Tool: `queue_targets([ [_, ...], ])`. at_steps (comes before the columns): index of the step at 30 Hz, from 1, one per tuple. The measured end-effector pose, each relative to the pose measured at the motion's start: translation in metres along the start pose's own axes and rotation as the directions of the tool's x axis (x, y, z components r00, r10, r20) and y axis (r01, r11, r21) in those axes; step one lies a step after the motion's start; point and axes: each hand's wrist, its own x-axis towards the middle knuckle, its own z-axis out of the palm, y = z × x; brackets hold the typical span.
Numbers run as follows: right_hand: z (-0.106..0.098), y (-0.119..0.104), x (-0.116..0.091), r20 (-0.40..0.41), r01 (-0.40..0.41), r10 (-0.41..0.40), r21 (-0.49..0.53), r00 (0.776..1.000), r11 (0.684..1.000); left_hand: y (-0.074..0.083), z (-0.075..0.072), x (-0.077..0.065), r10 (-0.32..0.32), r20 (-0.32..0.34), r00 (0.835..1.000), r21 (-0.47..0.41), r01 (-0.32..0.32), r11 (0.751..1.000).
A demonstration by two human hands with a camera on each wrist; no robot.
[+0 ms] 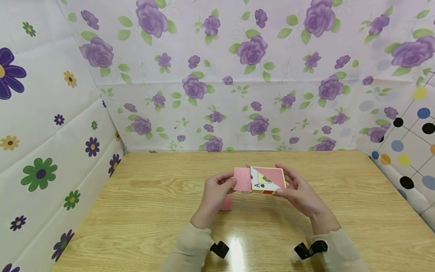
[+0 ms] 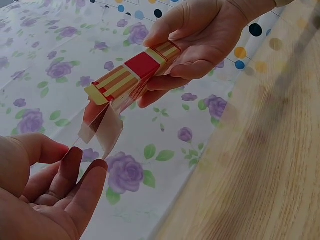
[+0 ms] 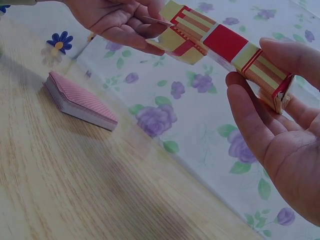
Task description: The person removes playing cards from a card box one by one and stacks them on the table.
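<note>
My right hand (image 1: 303,194) holds a playing card box (image 1: 273,174) above the table, thumb on the near edge and fingers at the far side. The box has a red-patterned face with an ace of spades picture, and red and yellow striped sides. Its flap end faces left, with the flap (image 3: 185,47) folded open. A red-backed playing card (image 1: 242,179) sticks out of that end. Between thumb and fingers, my left hand (image 1: 217,189) pinches the card's outer edge. Below, a stack of red-backed cards (image 3: 82,102) lies on the table, partly hidden by the left hand in the head view.
The wooden table (image 1: 153,196) reaches back to a wall covering (image 1: 217,94) with purple flowers. Patterned sheets also line the left (image 1: 61,132) and right sides. A black wrist mount (image 1: 219,249) sits on the left sleeve, another (image 1: 310,249) on the right.
</note>
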Motion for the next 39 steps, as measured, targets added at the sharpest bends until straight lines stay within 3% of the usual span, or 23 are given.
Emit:
queue_targets([
  [39,-0.005,0.002,0.000,-0.013,0.003,-0.003,-0.006,1.000,1.000,0.006,-0.013,0.002,-0.050,-0.042,0.998,-0.038,0.049,0.998],
])
